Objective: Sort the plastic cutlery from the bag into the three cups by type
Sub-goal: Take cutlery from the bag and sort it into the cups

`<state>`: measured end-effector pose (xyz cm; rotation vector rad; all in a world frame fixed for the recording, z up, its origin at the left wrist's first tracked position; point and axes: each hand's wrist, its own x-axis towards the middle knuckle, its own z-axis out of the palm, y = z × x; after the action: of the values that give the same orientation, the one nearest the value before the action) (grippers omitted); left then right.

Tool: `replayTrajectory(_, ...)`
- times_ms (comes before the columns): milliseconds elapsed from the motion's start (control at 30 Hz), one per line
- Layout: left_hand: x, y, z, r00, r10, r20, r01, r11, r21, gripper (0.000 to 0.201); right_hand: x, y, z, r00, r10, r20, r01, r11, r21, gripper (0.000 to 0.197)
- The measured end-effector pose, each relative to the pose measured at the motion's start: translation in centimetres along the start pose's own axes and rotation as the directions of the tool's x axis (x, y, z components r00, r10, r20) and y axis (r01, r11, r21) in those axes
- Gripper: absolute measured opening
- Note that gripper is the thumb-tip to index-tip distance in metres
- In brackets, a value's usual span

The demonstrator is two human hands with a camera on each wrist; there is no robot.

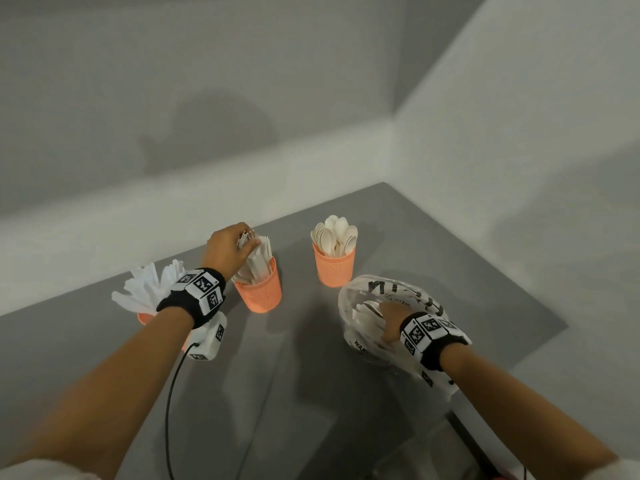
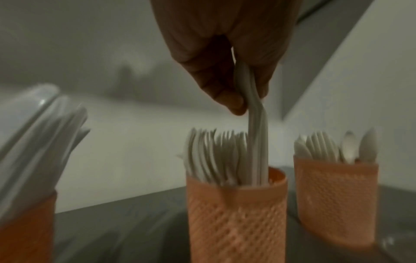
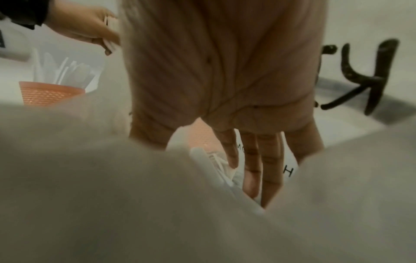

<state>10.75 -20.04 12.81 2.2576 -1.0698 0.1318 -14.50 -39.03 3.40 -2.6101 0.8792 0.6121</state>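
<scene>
Three orange mesh cups stand on the grey table point(image 1: 311, 393). The left cup point(image 1: 144, 318) holds white knives and is partly hidden by my wrist; the middle cup point(image 1: 260, 294) holds forks; the right cup point(image 1: 334, 270) holds spoons. My left hand point(image 1: 246, 241) is over the middle cup point(image 2: 236, 213), where it pinches a couple of white forks point(image 2: 256, 142) whose lower ends are down inside it. My right hand point(image 1: 386, 311) is inside the translucent printed bag point(image 1: 377, 292), and its straight fingers point(image 3: 252, 170) touch loose white cutlery point(image 3: 217, 165).
White walls meet in a corner behind the cups. The table's right edge runs diagonally just past the bag. A black cable point(image 1: 169, 410) hangs from my left wrist unit across the near table. The spoon cup point(image 2: 335, 201) stands close to the right of the fork cup.
</scene>
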Motion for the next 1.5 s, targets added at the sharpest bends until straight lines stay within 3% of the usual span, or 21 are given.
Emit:
replayTrajectory(100,-0.8,-1.2,1.8,0.993,0.022,0.116,-0.036,0.992,0.123,0.017,0.3,0.5,0.2,0.999,-0.017,-0.035,0.018,0.999,0.047,0.066)
replayTrajectory(167,-1.5,-1.7,2.5,0.992,0.038,0.122,-0.055,0.988,0.144,0.021,0.3,0.6,0.3,0.999,-0.031,-0.043,0.033,0.997,0.064,0.071)
replayTrajectory(300,-2.5,-1.3,3.3,0.994,0.063,0.088,-0.084,0.96,0.267,0.058,0.2,0.2,-0.1,0.999,-0.027,-0.033,0.03,0.996,0.09,0.073)
replayTrajectory(400,-2.8,-0.8,4.4,0.98,0.001,0.2,-0.074,0.932,0.356,0.08,-0.1,-0.3,-0.3,1.0,-0.024,-0.019,0.025,0.996,0.084,0.077)
replayTrajectory(467,-2.8,-0.3,5.4,0.968,-0.076,0.238,-0.028,0.914,0.405,0.078,-0.1,-0.3,-0.4,1.0,-0.013,-0.023,0.014,0.998,0.067,0.068)
replayTrajectory(567,-3.0,1.7,5.5,0.982,-0.132,0.135,0.061,0.897,0.437,0.073,-0.1,-0.1,0.0,0.999,-0.024,-0.041,0.027,0.996,0.08,0.062)
replayTrajectory(600,-3.4,2.7,5.5,0.992,-0.105,0.076,0.069,0.924,0.377,0.071,-0.2,-0.1,0.2,0.998,-0.029,-0.049,0.033,0.995,0.091,0.065)
replayTrajectory(667,-4.3,5.0,5.6,1.0,-0.002,-0.006,0.003,0.995,0.1,0.067,-0.4,-0.1,0.6,0.997,-0.031,-0.069,0.04,0.991,0.125,0.07)
replayTrajectory(733,-5.8,7.4,6.2,0.994,0.107,0.025,-0.1,0.973,-0.209,0.058,-0.6,-0.3,0.8,0.997,-0.022,-0.075,0.032,0.99,0.14,0.07)
replayTrajectory(800,-7.5,9.2,7.3,0.971,0.222,0.093,-0.175,0.916,-0.36,0.043,-0.7,-0.6,1.0,0.997,-0.006,-0.08,0.016,0.991,0.136,0.064)
replayTrajectory(900,-9.1,10.3,9.4,0.935,0.187,0.301,-0.097,0.952,-0.29,0.021,-0.9,-1.0,1.1,0.996,0.021,-0.084,-0.007,0.987,0.162,0.063)
replayTrajectory(1000,-9.7,10.0,10.9,0.892,0.056,0.448,0.009,0.99,-0.142,0.032,-1.3,-1.3,1.1,0.997,0.008,-0.08,0.008,0.981,0.192,0.057)
replayTrajectory(1167,-9.3,9.9,10.3,0.889,0.0,0.458,0.059,0.992,-0.116,0.037,-0.1,-0.4,2.5,0.998,0.047,-0.048,-0.027,0.936,0.352,0.062)
replayTrajectory(1233,-9.0,10.1,10.0,0.886,-0.016,0.463,0.066,0.994,-0.092,0.038,-0.9,-0.7,1.7,0.997,0.059,-0.048,-0.037,0.925,0.378,0.044)
replayTrajectory(1333,-8.3,10.5,9.8,0.88,-0.052,0.472,0.097,0.993,-0.07,0.039,-1.2,-0.5,0.8,0.994,0.039,-0.101,-0.001,0.935,0.354,0.031)
replayTrajectory(1500,-7.7,11.2,9.8,0.88,-0.091,0.467,0.132,0.99,-0.056,0.04,-1.3,0.0,0.6,0.991,0.024,-0.135,0.019,0.952,0.305,0.029)
